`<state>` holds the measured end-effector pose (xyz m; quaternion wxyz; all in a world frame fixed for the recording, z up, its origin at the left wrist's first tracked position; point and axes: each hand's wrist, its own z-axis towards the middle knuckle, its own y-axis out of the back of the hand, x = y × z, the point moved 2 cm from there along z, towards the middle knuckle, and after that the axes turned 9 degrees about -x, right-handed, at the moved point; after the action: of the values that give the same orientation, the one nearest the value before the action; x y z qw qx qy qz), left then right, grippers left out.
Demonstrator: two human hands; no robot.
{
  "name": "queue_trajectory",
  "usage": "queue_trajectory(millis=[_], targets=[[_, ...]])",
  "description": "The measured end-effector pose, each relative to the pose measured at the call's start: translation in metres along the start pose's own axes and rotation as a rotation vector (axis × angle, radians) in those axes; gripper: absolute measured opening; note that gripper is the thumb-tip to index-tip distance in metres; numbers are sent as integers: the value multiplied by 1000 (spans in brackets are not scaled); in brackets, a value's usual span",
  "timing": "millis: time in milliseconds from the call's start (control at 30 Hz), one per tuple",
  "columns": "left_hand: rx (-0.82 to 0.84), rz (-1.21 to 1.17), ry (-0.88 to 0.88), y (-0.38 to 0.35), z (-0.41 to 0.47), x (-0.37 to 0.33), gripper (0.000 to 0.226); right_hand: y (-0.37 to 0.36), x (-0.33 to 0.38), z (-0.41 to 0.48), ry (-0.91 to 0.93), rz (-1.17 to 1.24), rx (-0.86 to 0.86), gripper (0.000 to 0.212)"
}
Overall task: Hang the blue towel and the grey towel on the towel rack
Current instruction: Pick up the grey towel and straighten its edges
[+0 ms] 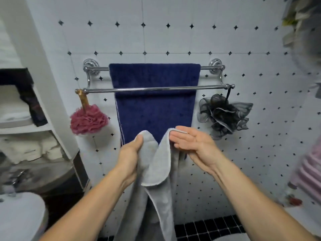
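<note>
The blue towel [154, 105] hangs over the rear bar of the chrome double towel rack [212, 87] on the tiled wall. The front bar crosses in front of it and is bare. Below the rack I hold the grey towel [156, 164], which droops in long folds towards the floor. My left hand [130, 157] is closed around its left upper edge. My right hand [192, 145] presses the right upper corner with flat, extended fingers, thumb side up.
A pink bath pouf [88, 119] hangs from the rack's left end, a black pouf [224, 113] from its right end. White shelves with folded towels [26, 146] stand at left. A toilet lid [19, 216] is at lower left, black floor tiles [208, 228] below.
</note>
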<state>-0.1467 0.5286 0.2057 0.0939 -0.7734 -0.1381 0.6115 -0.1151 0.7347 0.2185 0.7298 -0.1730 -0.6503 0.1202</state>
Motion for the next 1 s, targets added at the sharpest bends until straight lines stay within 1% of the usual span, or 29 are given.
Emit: queue_trajectory(millis=[67,167,233,267,300,367,433,533,600,633,667,733,767,833,867,933,967,1000], targets=[[120,-49,-24,-7,-15,10,35,-19,0,-3,182,-158,26,49],[263,-150,-44,-14,-34,21,35,-41,-7,-15,496,-541,-26,55],[291,-224,-68,-16,-42,24,39,-50,-11,-23,690,-785,-53,63],[279,-242,-89,-16,-44,24,40,-51,-11,-25,765,-870,-76,68],[250,-247,-117,-16,-47,23,40,-52,-10,-27,800,-917,-104,73],[199,-237,-175,-15,-49,21,39,-53,-7,-32,773,-933,-176,82],[197,-196,-228,-15,-52,20,40,-54,-3,-35,719,-897,-263,86],[171,-92,-328,-14,-54,21,43,-56,0,-38,686,-906,-351,82],[147,-29,-398,-11,-53,21,48,-53,2,-38,638,-857,-381,80],[159,10,-435,-10,-53,20,49,-52,3,-38,624,-842,-385,80],[187,45,-474,-9,-54,20,46,-51,2,-38,618,-847,-382,80],[289,92,-549,-8,-56,18,27,-52,1,-41,614,-864,-381,79],[343,122,-589,-8,-58,16,24,-53,0,-42,609,-867,-391,79],[352,243,-692,-7,-58,17,35,-53,-1,-44,581,-879,-420,78],[316,295,-720,-6,-56,17,34,-53,-2,-44,565,-883,-430,78],[252,297,-704,-3,-52,11,13,-51,-6,-45,526,-878,-422,77],[235,263,-659,0,-48,8,10,-48,-9,-45,500,-880,-416,77],[225,229,-598,4,-44,4,13,-45,-11,-45,472,-893,-417,75]])
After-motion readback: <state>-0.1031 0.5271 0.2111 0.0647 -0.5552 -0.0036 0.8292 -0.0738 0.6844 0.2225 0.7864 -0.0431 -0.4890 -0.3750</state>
